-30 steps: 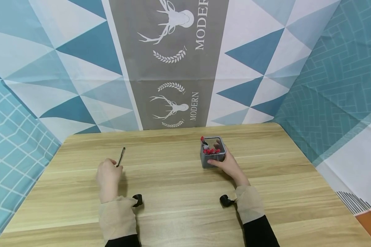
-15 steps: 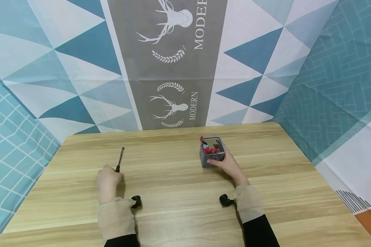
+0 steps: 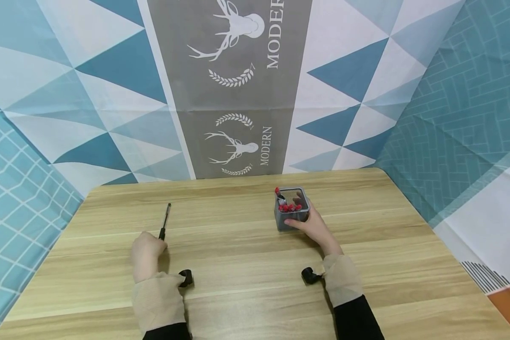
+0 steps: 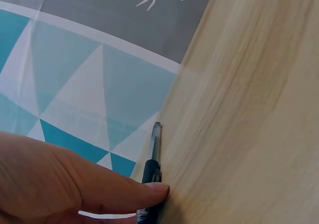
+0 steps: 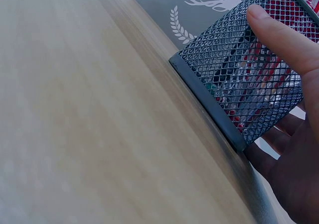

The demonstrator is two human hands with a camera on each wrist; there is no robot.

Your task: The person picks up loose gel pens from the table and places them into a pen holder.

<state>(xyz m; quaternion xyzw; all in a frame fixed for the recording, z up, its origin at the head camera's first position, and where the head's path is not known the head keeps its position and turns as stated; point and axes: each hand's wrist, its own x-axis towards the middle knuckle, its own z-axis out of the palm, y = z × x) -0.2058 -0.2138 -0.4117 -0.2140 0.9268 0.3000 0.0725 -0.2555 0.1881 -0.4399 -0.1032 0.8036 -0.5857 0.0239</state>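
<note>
On the left of the table, my left hand (image 3: pixel 146 250) pinches a black pen (image 3: pixel 165 221) by its dark grip part. The pen's clear, dark-tipped end points toward the far edge; the left wrist view shows the thumb lying across the pen (image 4: pixel 155 144). Farther right, my right hand (image 3: pixel 317 231) holds a grey metal mesh pen holder (image 3: pixel 283 223), with the thumb on its near side and the other fingers round the far right. Several red-ended pens (image 3: pixel 291 208) stand inside it. Through the mesh (image 5: pixel 219 74) of the holder, red and clear barrels show in the right wrist view.
Both hands work over a light wooden table (image 3: pixel 238 255). A patterned cloth (image 3: pixel 238 94) in blue, white and grey hangs behind it. Each sleeve cuff carries a small black object (image 3: pixel 310 276) near the wrist.
My left hand has drawn slightly back toward me, and more of the pen shows beyond its fingers. The right hand and the pen holder stay in place.
</note>
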